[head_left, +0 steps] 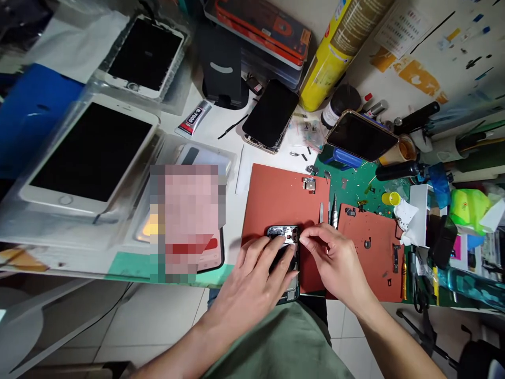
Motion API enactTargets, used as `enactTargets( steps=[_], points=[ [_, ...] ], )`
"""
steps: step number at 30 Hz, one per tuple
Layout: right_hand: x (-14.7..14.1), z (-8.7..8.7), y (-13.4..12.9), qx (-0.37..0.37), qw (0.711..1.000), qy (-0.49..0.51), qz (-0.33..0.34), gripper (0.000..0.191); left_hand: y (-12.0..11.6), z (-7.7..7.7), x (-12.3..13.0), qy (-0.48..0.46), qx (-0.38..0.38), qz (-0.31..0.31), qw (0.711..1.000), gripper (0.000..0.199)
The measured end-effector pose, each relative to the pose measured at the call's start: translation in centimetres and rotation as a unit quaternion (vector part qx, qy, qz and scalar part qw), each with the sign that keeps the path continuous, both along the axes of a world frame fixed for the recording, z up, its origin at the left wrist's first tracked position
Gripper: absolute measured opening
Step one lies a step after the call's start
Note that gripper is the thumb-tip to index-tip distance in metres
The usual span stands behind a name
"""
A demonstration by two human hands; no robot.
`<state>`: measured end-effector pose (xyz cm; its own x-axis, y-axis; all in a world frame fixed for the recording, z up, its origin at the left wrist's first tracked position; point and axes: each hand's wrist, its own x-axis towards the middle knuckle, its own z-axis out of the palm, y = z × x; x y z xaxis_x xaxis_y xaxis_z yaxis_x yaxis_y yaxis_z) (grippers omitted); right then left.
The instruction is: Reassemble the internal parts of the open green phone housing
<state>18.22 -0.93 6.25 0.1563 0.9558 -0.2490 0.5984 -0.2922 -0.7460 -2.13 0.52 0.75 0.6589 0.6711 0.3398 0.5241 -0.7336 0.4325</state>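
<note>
An opened phone (292,292) lies near the front edge of the red-brown mat (284,197), its inner metal parts bared at the top. My left hand (256,273) is laid over it from the left, fingers bent across the housing and thumb by its right side, holding it against the mat. Much of the phone is hidden beneath that hand. At the phone's upper right edge, my right hand (333,255) is closed in a pinch, thumb against forefinger. What sits between those fingertips, if anything, is too small to make out.
Beyond the phone lie a small metal part (309,183) and a screwdriver (335,210). A second mat (371,237) at right carries several small parts. Left are a white phone screen (90,152) and a glue tube (193,118). A propped phone (361,135) stands behind; scissors (420,295) lie right.
</note>
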Motion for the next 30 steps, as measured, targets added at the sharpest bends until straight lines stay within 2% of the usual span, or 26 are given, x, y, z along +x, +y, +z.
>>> enactTargets(
  steps=[9, 16, 30],
  points=[
    [-0.2, -0.5, 0.0, 0.013, 0.999, -0.044, 0.028, 0.021, 0.0, -0.2, -0.1, 0.009, -0.007, -0.003, 1.0, 0.039],
    [-0.8, -1.1, 0.0, 0.033, 0.991, -0.117, 0.062, 0.022, 0.0, -0.3, 0.0, 0.023, -0.012, 0.001, 1.0, 0.04],
    [-1.2, -1.0, -0.2, 0.068, 0.988, -0.131, 0.052, 0.024, 0.1, -0.3, 0.3, 0.018, -0.004, 0.006, 1.0, 0.042]
  ],
)
